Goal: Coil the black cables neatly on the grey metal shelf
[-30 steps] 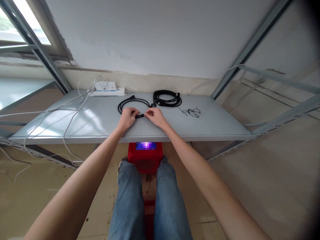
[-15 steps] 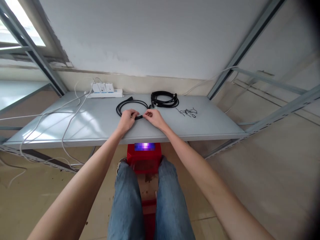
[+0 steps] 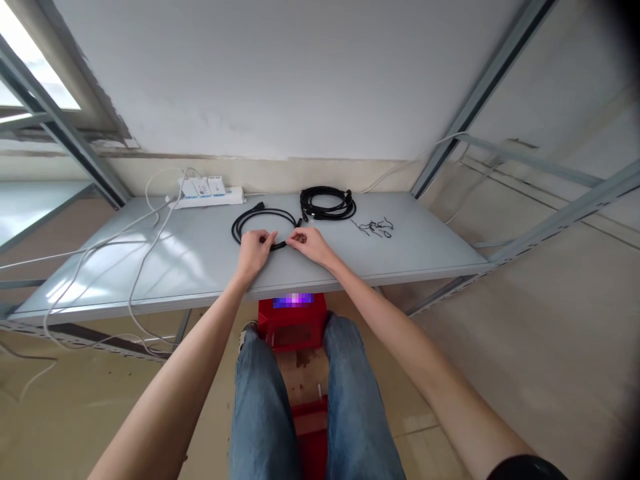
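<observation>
A black cable [image 3: 273, 211] lies coiled in a loop on the grey shelf, with a plug [image 3: 259, 207] at its far left. My left hand [image 3: 255, 253] rests on the near left of this loop, thumb and fingers closed on the cable. Just to its right, my right hand [image 3: 311, 245] is closed in a pinch at the near right of the loop. Whatever sits between those right fingertips is too small to make out. Behind the right hand is a second coiled black cable [image 3: 327, 215], and to the right lie several thin black ties [image 3: 376, 228] in a loose heap.
A white power strip [image 3: 213, 197] with white adapters stands at the back left. White cords [image 3: 143, 263] run across the shelf [image 3: 420, 247] and hang over its front edge. Metal posts [image 3: 440, 157] rise at both ends. Below, a red plastic stool [image 3: 295, 340] stands between my legs.
Both hands stay at the near side of the loop, the cable little changed. The view has tilted and shifted slightly, and a dark band now shows on my right arm at the lower edge.
</observation>
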`<state>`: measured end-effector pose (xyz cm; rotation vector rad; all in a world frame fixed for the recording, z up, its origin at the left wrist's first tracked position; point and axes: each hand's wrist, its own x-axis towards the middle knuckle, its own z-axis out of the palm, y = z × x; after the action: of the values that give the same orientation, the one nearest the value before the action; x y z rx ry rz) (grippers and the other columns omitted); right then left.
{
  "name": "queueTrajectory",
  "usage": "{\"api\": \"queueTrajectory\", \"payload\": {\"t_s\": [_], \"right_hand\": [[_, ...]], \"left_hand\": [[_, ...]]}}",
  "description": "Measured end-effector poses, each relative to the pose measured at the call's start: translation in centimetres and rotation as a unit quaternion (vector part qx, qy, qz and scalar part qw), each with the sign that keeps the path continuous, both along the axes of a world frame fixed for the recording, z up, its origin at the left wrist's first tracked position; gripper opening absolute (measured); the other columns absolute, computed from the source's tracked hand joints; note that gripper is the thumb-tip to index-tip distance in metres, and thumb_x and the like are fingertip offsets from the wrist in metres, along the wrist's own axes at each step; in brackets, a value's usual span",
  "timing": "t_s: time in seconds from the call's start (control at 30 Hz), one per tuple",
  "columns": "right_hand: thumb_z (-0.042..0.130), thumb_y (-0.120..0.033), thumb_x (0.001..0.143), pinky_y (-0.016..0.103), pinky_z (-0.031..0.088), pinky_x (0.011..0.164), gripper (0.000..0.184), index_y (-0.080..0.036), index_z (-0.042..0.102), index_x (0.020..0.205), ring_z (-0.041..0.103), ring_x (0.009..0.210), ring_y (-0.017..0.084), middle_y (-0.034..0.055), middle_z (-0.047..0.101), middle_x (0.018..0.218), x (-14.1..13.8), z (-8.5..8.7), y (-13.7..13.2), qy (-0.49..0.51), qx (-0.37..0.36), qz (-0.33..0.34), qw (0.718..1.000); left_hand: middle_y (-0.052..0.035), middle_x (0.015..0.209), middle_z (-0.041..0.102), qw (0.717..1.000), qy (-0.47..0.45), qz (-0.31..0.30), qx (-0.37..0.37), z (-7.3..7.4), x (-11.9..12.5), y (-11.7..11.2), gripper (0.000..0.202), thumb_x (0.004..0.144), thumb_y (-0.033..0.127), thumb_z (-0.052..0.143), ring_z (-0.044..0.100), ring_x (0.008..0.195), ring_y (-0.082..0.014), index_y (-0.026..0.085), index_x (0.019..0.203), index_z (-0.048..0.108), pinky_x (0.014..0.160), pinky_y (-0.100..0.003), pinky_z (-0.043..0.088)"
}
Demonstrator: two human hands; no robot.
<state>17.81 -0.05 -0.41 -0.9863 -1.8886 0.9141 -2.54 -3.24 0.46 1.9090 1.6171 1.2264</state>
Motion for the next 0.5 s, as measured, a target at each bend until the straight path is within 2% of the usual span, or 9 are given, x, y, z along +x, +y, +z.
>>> {"api": "queueTrajectory", "payload": {"t_s": [0.1,0.3,0.5], "right_hand": [[0.072,-0.038,0.087,0.028,0.047,0.071,0.022,-0.017,0.071,0.082,0.06,0.071,0.016,0.0021,0.07,0.075,0.03,0.12,0.0,0.005,-0.006,0.004,1.0],[0.073,-0.04,0.088,0.028,0.048,0.071,0.024,-0.018,0.07,0.081,0.061,0.072,0.016,0.0021,0.07,0.074,0.01,0.17,0.08,0.005,-0.011,0.0,1.0],[0.073,-0.037,0.09,0.027,0.049,0.071,0.022,-0.017,0.069,0.081,0.062,0.07,0.015,0.0022,0.071,0.075,-0.11,-0.01,0.18,-0.004,-0.008,0.003,1.0]], "left_hand": [[-0.0042,0.065,0.069,1.0,-0.009,0.003,-0.008,-0.05,0.0,0.1,0.04,0.098,0.043,0.053,0.057,0.065,-0.0196,0.021,0.068,0.067,0.071,-0.035,0.044],[-0.0084,0.082,0.077,0.999,-0.035,-0.02,-0.016,-0.63,-0.23,0.44,0.041,0.101,0.047,0.047,0.067,0.076,-0.023,0.022,0.076,0.068,0.08,-0.037,0.05],[-0.0092,0.086,0.077,1.0,-0.012,-0.015,-0.003,-0.62,-0.08,0.44,0.043,0.103,0.048,0.043,0.069,0.083,-0.0246,0.022,0.081,0.069,0.088,-0.038,0.051]]}}
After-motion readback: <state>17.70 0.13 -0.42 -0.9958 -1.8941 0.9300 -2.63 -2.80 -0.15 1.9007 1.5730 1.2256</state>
